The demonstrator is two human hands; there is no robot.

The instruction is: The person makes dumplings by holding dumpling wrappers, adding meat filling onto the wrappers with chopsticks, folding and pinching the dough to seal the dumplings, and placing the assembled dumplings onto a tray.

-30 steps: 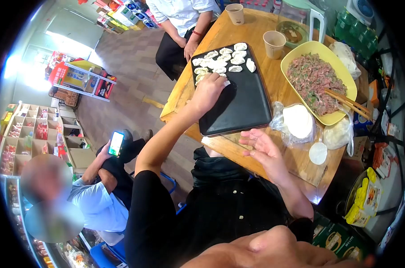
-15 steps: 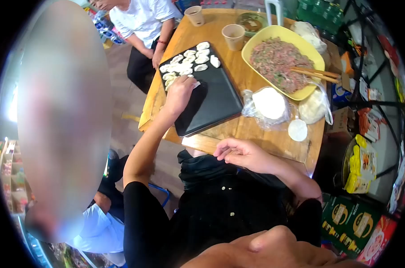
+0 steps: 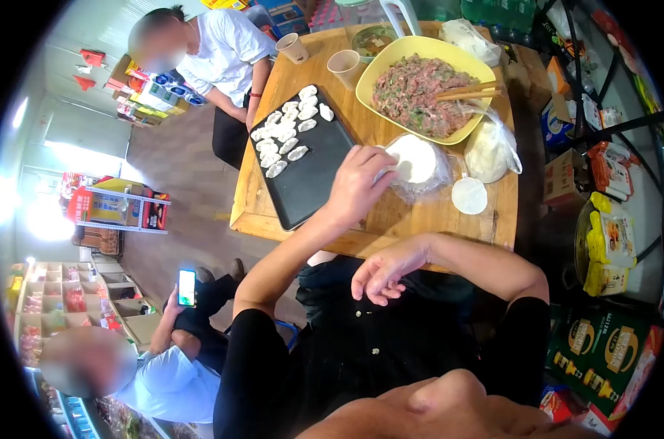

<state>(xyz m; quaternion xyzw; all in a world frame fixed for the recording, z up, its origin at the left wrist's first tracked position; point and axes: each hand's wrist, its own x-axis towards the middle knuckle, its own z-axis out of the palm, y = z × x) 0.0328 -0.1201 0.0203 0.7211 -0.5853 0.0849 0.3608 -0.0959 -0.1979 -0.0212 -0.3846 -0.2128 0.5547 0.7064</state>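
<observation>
My left hand reaches over the right side of a black tray, its fingertips pinched at the near edge of a stack of round white dumpling wrappers lying in clear plastic. Several folded dumplings sit in rows at the tray's far left part. Held above my lap at the table's edge, my right hand has loosely bent fingers apart and nothing in them. One single wrapper lies on the table to the right of the stack.
Beyond the stack stands a yellow bowl of meat filling with chopsticks in it. A bag of dough-like white stuff and paper cups are on the wooden table. One person sits across; another holds a phone.
My left hand has left the dumplings on the tray and moved right to the wrapper stack. My right hand has drawn slightly back toward my body. The view has shifted.
</observation>
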